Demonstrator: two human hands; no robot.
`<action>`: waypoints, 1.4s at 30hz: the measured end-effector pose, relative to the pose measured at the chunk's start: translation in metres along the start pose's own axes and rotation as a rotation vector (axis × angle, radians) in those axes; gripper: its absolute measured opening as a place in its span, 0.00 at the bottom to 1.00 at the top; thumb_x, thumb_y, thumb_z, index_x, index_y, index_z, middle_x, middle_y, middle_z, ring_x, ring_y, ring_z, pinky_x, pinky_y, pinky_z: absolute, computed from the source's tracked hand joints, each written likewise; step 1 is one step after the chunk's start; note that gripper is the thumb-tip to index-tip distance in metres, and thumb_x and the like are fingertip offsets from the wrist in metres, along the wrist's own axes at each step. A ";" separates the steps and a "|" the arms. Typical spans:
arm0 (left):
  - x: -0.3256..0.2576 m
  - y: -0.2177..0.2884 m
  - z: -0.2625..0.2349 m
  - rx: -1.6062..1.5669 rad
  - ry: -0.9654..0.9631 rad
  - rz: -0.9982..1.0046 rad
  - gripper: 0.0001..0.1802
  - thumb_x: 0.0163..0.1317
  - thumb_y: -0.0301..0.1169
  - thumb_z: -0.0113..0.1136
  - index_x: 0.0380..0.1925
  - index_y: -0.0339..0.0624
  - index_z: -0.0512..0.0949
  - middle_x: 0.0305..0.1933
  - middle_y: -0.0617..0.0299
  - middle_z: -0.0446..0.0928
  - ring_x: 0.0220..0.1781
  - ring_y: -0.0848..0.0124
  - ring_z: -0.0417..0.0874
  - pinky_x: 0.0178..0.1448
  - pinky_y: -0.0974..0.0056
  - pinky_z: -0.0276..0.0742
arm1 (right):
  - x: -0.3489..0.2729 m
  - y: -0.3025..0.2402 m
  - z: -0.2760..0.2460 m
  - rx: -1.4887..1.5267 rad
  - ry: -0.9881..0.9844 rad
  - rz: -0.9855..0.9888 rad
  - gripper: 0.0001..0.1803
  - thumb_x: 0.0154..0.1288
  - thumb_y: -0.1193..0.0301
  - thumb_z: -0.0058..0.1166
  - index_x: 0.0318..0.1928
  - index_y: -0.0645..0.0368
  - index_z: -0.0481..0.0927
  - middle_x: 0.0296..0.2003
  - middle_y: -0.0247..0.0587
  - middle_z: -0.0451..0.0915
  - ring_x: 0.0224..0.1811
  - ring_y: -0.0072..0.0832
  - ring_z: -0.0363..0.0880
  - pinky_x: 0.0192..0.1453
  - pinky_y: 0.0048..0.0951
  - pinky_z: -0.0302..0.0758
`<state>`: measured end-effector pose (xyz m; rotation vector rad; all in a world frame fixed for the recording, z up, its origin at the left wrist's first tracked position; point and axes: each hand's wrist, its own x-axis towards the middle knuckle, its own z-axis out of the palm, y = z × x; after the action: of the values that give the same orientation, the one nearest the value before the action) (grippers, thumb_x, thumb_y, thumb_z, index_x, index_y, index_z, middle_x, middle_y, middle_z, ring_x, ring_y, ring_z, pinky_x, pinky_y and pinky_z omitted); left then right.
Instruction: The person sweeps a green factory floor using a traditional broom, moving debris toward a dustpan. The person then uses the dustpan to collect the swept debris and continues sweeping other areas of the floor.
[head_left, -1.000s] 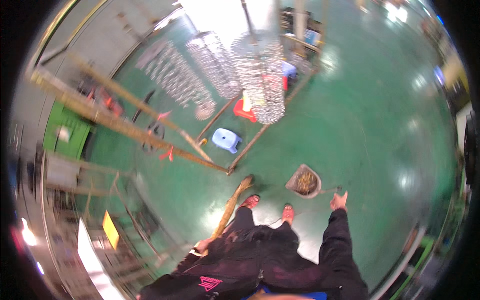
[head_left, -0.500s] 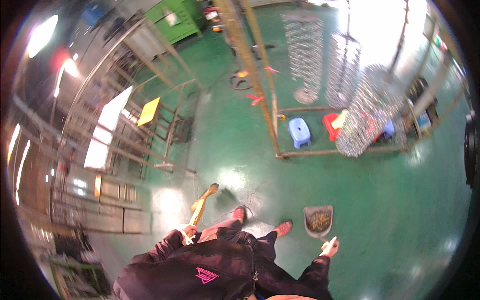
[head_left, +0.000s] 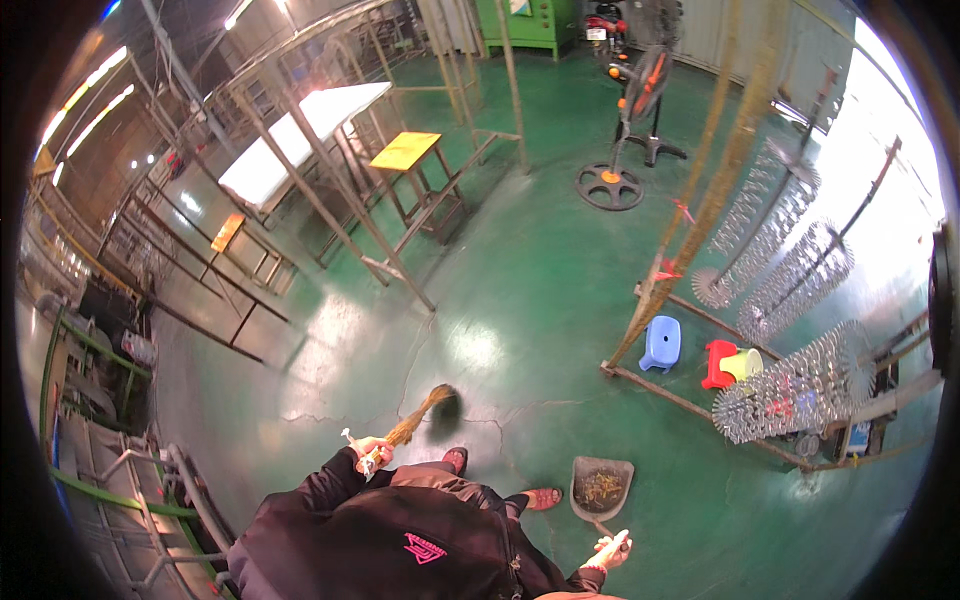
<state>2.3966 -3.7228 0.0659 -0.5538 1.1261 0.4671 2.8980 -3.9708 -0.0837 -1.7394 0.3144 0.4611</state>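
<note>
From my remote station I look down through the head view on a person standing on a green floor (head_left: 560, 280), dark jacket and sandalled feet at the lower centre. The left hand (head_left: 370, 450) is wrapped closed around the handle of a straw broom (head_left: 415, 420); the broom runs from that hand toward 1 o'clock, its bristle head resting on the floor just ahead of the left foot. The right hand (head_left: 610, 550) is closed around the thin handle of a grey dustpan (head_left: 601, 487), which sits flat on the floor at about 11 o'clock from that hand, just beside the right foot, with brownish debris lying in its tray. Broom head and dustpan lie apart, the feet between them. At 3 o'clock from the dustpan a low metal frame (head_left: 690, 400) carries racks of coiled wire springs (head_left: 800, 385); a blue stool (head_left: 660, 343), a red stool (head_left: 718, 362) and a yellow-green container (head_left: 742, 364) stand inside the frame. At 12 o'clock, farther off, a pedestal fan (head_left: 640, 90) stands near a round black base (head_left: 609, 186). At 11 o'clock a stool with a yellow top (head_left: 405, 152) stands beside a white-topped desk (head_left: 300, 135) among bare metal framework.
</note>
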 end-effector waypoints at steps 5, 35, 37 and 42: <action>-0.001 0.053 -0.036 -0.059 -0.027 -0.004 0.09 0.55 0.23 0.43 0.20 0.39 0.56 0.15 0.65 0.58 0.14 0.76 0.62 0.17 0.73 0.62 | -0.042 -0.027 0.085 0.033 -0.128 -0.009 0.18 0.56 0.55 0.51 0.22 0.52 0.62 0.09 0.31 0.62 0.06 0.20 0.60 0.05 0.18 0.57; -0.049 0.390 0.316 0.450 -0.346 0.380 0.16 0.50 0.17 0.51 0.38 0.41 0.63 0.23 0.63 0.63 0.19 0.77 0.65 0.19 0.75 0.62 | -0.080 -0.217 0.764 -0.028 -0.330 0.011 0.20 0.53 0.55 0.55 0.24 0.62 0.69 0.14 0.43 0.68 0.11 0.29 0.69 0.12 0.29 0.73; -0.036 0.419 0.346 0.443 -0.367 0.387 0.18 0.51 0.18 0.47 0.43 0.41 0.62 0.23 0.63 0.63 0.19 0.78 0.64 0.20 0.75 0.63 | -0.070 -0.228 0.817 -0.017 -0.331 0.009 0.20 0.53 0.56 0.55 0.25 0.62 0.70 0.14 0.43 0.68 0.11 0.29 0.69 0.12 0.28 0.73; 0.019 0.524 0.436 0.312 -0.391 0.280 0.08 0.52 0.19 0.47 0.33 0.39 0.64 0.19 0.65 0.63 0.18 0.77 0.65 0.21 0.73 0.64 | -0.050 -0.271 0.950 -0.009 -0.364 -0.020 0.21 0.53 0.54 0.54 0.25 0.62 0.70 0.14 0.44 0.69 0.11 0.33 0.71 0.12 0.31 0.73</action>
<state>2.3936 -3.0420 0.0973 -0.0248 0.8771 0.5977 2.8475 -2.9874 0.0096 -1.6279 0.0338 0.7517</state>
